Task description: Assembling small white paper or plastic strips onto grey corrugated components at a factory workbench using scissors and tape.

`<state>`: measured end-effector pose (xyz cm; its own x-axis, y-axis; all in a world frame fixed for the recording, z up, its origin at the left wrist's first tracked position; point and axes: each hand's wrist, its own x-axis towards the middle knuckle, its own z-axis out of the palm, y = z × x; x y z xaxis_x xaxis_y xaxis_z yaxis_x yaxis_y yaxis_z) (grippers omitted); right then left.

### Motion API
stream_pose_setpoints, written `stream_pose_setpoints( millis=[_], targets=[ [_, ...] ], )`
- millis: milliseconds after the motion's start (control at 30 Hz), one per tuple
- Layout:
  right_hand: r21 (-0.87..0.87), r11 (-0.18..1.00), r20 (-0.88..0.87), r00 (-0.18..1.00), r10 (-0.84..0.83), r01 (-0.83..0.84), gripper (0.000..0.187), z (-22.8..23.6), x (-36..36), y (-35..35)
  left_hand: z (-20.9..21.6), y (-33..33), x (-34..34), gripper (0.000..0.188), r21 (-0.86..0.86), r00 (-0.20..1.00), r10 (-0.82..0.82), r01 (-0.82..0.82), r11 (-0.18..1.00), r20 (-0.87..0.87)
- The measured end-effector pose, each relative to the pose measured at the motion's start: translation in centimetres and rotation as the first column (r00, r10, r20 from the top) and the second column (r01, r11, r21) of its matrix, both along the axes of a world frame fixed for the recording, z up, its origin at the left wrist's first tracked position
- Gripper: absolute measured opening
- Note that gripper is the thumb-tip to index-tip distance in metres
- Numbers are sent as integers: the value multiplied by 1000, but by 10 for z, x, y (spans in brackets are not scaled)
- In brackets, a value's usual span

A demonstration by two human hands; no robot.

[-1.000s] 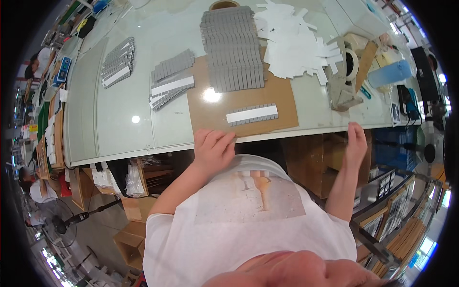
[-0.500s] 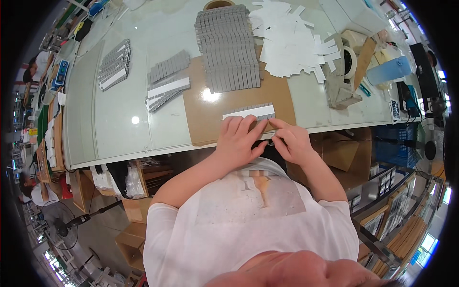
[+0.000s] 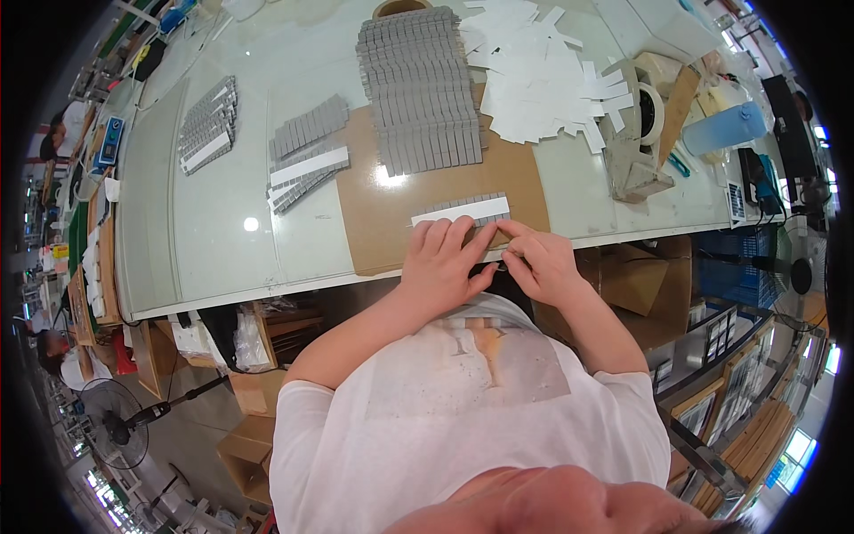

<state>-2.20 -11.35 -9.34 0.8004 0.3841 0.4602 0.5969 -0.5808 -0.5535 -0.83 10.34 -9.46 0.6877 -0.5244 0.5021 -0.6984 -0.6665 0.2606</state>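
Observation:
A grey strip of narrow segments, topped by a white band (image 3: 460, 210), lies near the front edge of the brown cardboard sheet (image 3: 374, 214). My left hand (image 3: 442, 262) rests with its fingers stretched out along the strip's near edge, fingertips touching it. At the strip's right end is my right hand (image 3: 543, 265), its index finger reaching toward the corner and its other fingers curled under. Whatever these curled fingers hold, if anything, is hidden. Beyond the strip, overlapping rows of grey segmented strips (image 3: 418, 98) form a long stack.
Smaller piles of grey strips (image 3: 309, 127) and strips with white bands (image 3: 307, 173) lie to the left, with another pile (image 3: 209, 125) farther left. White paper strips (image 3: 534, 80) are heaped at the back right. A tape dispenser (image 3: 642, 169) and blue bottle (image 3: 725, 131) stand at right.
Both hands stay at the strip with almost the same pose. The table and its contents shift slightly left in the picture.

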Motion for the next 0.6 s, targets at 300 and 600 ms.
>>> stream_pose_setpoints(
  millis=[300, 600],
  targets=[
    [-115, 993, 74, 997, 4, 4, 18, 12, -17, 21, 21, 24, -11, 47, -380, 953, -227, 137, 915, -202],
    [-157, 985, -10, 998, 66, -66, 20, 18, -20, 41, 35, 55, -23, 22, -222, 906, -106, 14, 975, -409]
  ],
)
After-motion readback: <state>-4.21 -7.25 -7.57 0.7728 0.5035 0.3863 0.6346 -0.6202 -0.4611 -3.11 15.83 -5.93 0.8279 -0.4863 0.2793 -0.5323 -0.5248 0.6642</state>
